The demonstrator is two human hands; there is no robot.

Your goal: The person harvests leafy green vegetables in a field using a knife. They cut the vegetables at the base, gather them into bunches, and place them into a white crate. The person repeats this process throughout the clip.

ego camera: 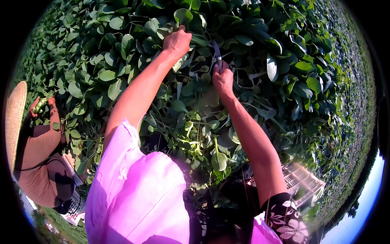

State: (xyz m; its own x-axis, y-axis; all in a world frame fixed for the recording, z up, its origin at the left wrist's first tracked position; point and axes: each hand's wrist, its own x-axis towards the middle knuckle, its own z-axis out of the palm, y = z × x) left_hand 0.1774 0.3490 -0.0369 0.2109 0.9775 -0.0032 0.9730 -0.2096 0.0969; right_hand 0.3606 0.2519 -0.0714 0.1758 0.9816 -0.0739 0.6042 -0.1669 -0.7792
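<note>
My left hand (pixel 177 42) is closed around the stalks of a leafy green plant (pixel 183 16), which looks like a choy-type vegetable. Its broad leaves stick out above my fist, and the base is hidden. To the right, my right hand (pixel 223 78) grips the handle of a knife with a curved blade (pixel 216 48). The blade points away from me, close to the stems in the shade. Whether it touches one I cannot tell. Trimmed-looking leaves and pale stalks (pixel 179 105) lie on the ground below my hands.
Dense rows of the same greens (pixel 106 74) spread ahead and to both sides. At lower right stands a pale plastic crate (pixel 301 183) near my elbow. A co-worker (pixel 45 158) in a straw hat (pixel 16 122) crouches at left, holding greens, beside a white crate (pixel 76 204).
</note>
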